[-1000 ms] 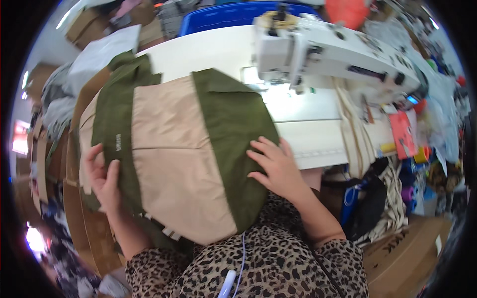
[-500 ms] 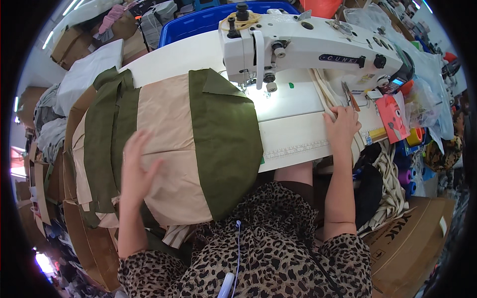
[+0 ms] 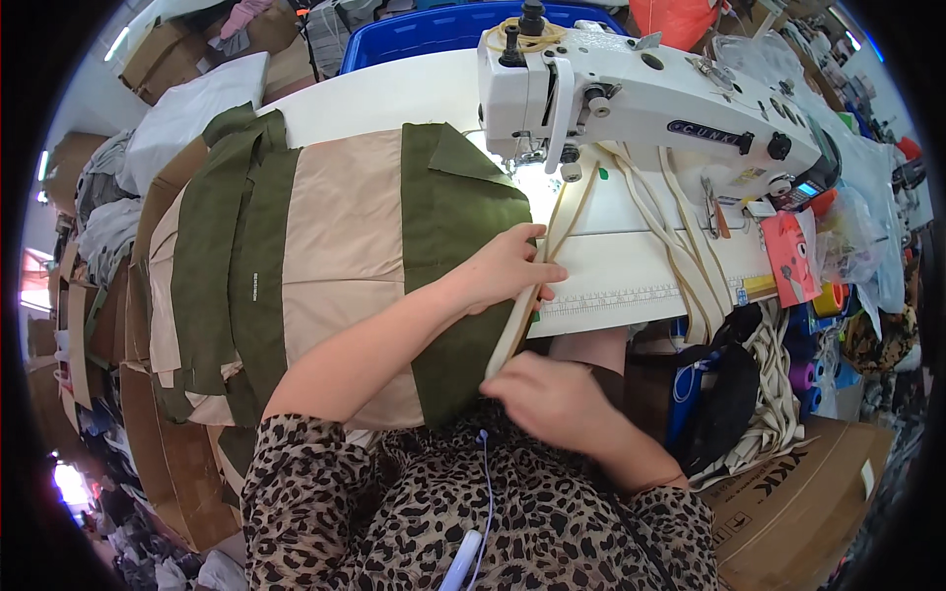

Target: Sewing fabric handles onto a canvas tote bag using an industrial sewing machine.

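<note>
At the front edge of the white worktop (image 3: 631, 266), here is a cream webbing strip (image 3: 515, 330) with tan edging, caught between two bare hands! Writing first: a dark oval nameplate (image 3: 709, 138) with pale lettering sits on the arm of the white sewing machine (image 3: 631, 94); small pale print (image 3: 255, 287) runs lengthwise along a green band of the fabric panel (image 3: 340, 212); bold black lettering marks the cardboard box (image 3: 803, 497) at lower right, and a ruler scale (image 3: 611, 297) lines the worktop's front edge.

Now the strip: its long axis slants from near the machine's needle area, down and leftward, crossing the front edge toward the person's body. Whether its far end joins the other loose strips (image 3: 680, 246), which drape over that same edge farther right, I can't tell.

And the fingers! The left hand (image 3: 503, 268) reaches across the panel, fingers narrowed about the strip's middle stretch, fingertips to its right. The right hand (image 3: 552, 399), blurred, pinches the near end, just beyond the front edge, strip rising away from the fingertips.

Beneath the left forearm, the green-and-beige panel covers the worktop's left part, bands running far to near, its rounded near side hanging past the front edge.
</note>
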